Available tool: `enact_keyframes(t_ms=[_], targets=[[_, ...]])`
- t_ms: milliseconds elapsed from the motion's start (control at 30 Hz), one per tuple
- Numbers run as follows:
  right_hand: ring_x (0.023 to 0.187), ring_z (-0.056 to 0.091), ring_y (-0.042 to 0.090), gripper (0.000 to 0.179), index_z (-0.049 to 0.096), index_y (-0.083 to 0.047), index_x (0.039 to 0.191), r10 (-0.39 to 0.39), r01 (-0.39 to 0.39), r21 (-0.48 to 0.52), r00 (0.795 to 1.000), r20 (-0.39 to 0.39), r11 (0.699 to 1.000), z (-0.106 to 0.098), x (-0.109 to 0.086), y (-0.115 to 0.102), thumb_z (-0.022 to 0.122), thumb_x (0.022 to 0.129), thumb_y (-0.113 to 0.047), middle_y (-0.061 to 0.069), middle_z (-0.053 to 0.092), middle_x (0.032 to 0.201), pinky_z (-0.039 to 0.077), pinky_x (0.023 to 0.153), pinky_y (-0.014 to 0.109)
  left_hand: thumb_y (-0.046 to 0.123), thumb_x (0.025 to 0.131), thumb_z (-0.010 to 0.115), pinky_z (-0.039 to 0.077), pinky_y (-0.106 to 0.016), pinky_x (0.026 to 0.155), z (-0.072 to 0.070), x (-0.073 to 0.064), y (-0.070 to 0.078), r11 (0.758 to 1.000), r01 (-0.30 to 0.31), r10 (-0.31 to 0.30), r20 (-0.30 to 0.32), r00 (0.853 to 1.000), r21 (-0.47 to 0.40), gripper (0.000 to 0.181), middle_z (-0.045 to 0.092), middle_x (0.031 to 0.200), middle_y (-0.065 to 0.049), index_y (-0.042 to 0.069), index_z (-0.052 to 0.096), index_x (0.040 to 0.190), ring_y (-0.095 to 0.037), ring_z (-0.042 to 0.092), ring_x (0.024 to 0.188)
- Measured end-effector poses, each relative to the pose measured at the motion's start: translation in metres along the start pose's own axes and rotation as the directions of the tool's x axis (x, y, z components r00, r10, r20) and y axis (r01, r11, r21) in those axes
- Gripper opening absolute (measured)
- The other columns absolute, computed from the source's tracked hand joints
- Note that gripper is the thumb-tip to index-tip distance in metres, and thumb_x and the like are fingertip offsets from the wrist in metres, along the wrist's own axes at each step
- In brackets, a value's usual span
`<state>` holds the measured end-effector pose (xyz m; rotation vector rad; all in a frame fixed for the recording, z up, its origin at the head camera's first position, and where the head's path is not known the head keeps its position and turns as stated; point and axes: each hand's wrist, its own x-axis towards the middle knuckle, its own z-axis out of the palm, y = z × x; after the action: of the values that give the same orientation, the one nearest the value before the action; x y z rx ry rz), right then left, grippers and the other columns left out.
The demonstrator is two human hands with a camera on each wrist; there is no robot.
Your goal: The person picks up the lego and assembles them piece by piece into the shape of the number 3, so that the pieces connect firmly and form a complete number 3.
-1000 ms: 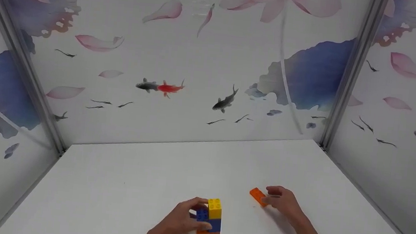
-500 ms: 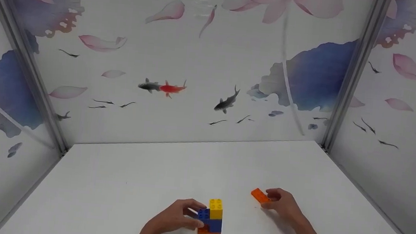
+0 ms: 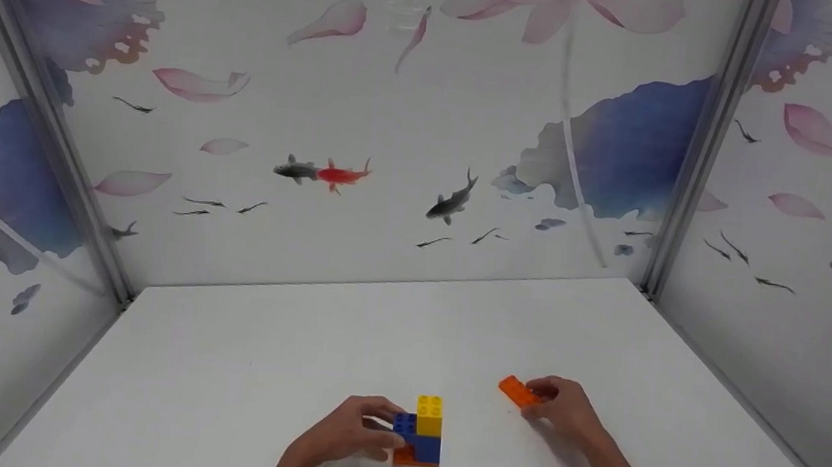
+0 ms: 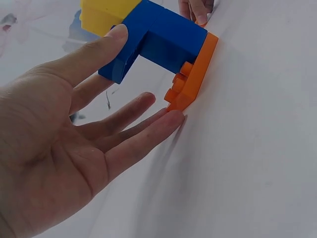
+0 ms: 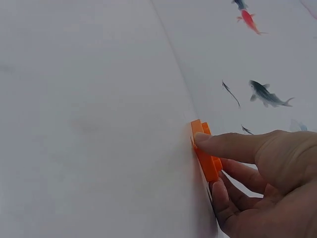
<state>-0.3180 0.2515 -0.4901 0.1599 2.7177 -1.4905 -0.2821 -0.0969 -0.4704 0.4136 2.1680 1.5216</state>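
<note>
A small stack of toy building bricks stands on the table in front of me: an orange base brick (image 4: 198,74), blue bricks (image 3: 429,449) over it, and a yellow brick (image 3: 429,419) on top. My left hand (image 3: 338,434) pinches the overhanging blue part at its left side between thumb and index finger. In the left wrist view its other fingers spread below, with fingertips right at the orange base's end. To the right, my right hand (image 3: 572,413) holds a separate flat orange brick (image 5: 205,156), thumb on one side and fingers on the other, close over the table.
The white table (image 3: 259,385) is bounded by a printed back wall (image 3: 395,126) with fish and petals. Side walls rise left and right, joined at metal corner posts (image 3: 702,153).
My left thumb has slid left across the blue brick, uncovering more of the orange base. My right fingers have closed onto the separate orange brick, which has barely shifted.
</note>
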Motion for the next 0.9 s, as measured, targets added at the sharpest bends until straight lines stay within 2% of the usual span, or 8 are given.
enact_keyframes(t_ms=[133,233,367,600,900], targets=[[0.096,0.054,0.02,0.043,0.061,-0.007,0.115,0.021,-0.021,0.051,1.0,-0.001,0.998,0.001,0.002,-0.004,0.074,0.074,-0.01,0.01,0.06,0.113,0.052,0.087,0.034,0.03,0.074,0.075,0.057,-0.037,0.072,0.0,0.0,0.002,1.0,0.017,-0.017,-0.012,1.0,0.003,0.038,0.063,0.108,-0.006,0.017,0.064,0.108,-0.02,0.062,0.093],[0.094,0.055,0.02,0.042,0.061,-0.006,0.115,0.029,-0.029,0.101,1.0,0.002,0.994,0.0,0.002,-0.008,0.073,0.075,-0.011,0.011,0.06,0.114,0.053,0.078,0.03,0.027,0.074,0.075,0.057,-0.037,0.071,0.0,0.0,0.003,1.0,0.011,-0.011,-0.008,1.0,-0.007,0.037,0.063,0.106,-0.007,0.016,0.064,0.108,-0.02,0.063,0.091],[0.094,0.057,0.02,0.04,0.061,-0.006,0.114,0.01,-0.009,0.134,1.0,-0.007,0.991,-0.001,0.0,-0.013,0.071,0.076,-0.011,0.011,0.061,0.114,0.052,0.072,0.029,0.026,0.075,0.074,0.057,-0.037,0.071,0.001,0.002,0.003,1.0,0.017,-0.018,-0.015,1.0,-0.016,0.037,0.063,0.107,-0.007,0.015,0.063,0.109,-0.02,0.063,0.092],[0.095,0.057,0.02,0.038,0.063,-0.009,0.114,-0.053,0.056,0.122,0.998,-0.03,0.991,-0.002,-0.007,-0.024,0.072,0.077,-0.014,0.01,0.06,0.114,0.054,0.076,0.033,0.033,0.076,0.073,0.056,-0.037,0.074,0.004,0.005,0.002,0.999,0.035,-0.035,-0.063,0.997,0.0,0.044,0.058,0.114,-0.009,0.015,0.058,0.113,-0.022,0.06,0.099],[0.094,0.058,0.018,0.035,0.066,-0.011,0.109,-0.14,0.146,0.076,0.987,-0.078,0.986,-0.002,-0.022,-0.048,0.074,0.075,-0.015,0.007,0.064,0.107,0.054,0.08,0.032,0.033,0.077,0.072,0.056,-0.039,0.077,0.005,0.004,0.003,1.0,-0.002,0.002,-0.08,0.997,-0.007,0.045,0.057,0.116,-0.011,0.015,0.053,0.114,-0.023,0.06,0.1]])
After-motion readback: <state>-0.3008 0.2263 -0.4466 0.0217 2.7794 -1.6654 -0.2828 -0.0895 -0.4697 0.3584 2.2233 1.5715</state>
